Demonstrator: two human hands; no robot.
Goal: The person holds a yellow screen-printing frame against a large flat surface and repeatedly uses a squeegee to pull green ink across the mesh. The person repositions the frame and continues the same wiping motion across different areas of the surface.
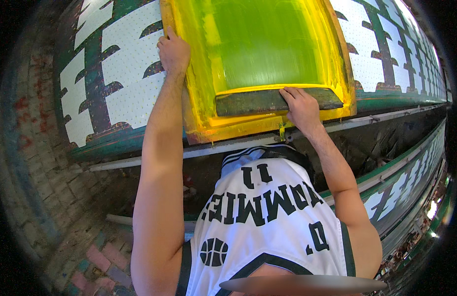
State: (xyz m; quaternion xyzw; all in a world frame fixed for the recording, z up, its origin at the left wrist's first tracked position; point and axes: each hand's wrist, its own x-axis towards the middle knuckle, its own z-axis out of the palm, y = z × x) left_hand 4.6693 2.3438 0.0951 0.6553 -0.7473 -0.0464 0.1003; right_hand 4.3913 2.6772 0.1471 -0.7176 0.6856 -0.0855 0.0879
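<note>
A screen printing frame, its wooden rails smeared with yellow ink, lies on the long table before me. Its mesh looks green in the middle and bright yellow along the sides. My left hand is closed on the frame's left rail, fingers curled at its outer edge. Across the near end of the mesh rests a wide dark squeegee, with a line of yellow ink along its far edge. My right hand grips the squeegee right of its middle, fingers over the top. The underside of the frame is hidden.
White dotted cut panels lie on the green table either side of the frame. A pale metal rail runs along the near edge. Another table with white panels stands behind me at right. Brick paving lies left.
</note>
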